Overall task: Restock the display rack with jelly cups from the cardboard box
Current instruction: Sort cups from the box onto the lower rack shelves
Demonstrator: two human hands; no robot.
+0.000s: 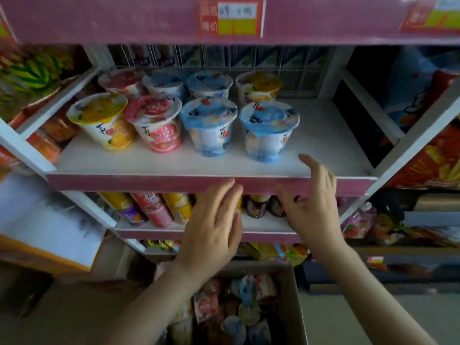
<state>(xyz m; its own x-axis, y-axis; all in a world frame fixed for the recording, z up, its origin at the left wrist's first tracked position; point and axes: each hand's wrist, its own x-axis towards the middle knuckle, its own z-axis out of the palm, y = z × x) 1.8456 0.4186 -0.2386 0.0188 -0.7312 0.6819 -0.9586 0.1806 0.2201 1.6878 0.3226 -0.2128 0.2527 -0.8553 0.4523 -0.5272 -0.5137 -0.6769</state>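
Several jelly cups stand in two rows on the white shelf (pixel 174 163) of the display rack: a yellow cup (pixel 104 120), a red cup (pixel 156 123) and two blue cups (pixel 210 125) (pixel 267 130) in front, more behind. My left hand (pixel 211 230) and my right hand (pixel 313 205) hover below the shelf's pink front edge, fingers straight and apart, holding nothing. The right fingertips reach just over the edge, near the right blue cup. Below, the cardboard box (pixel 296 307) holds several loose jelly cups (pixel 246 302).
The shelf's right part (pixel 331 135) has no cups on it. A lower shelf (pixel 159 210) carries bottles and snacks. Snack bags fill the racks to the left (pixel 32 78) and right (pixel 428 155). A white and orange carton (pixel 49 225) stands at the left.
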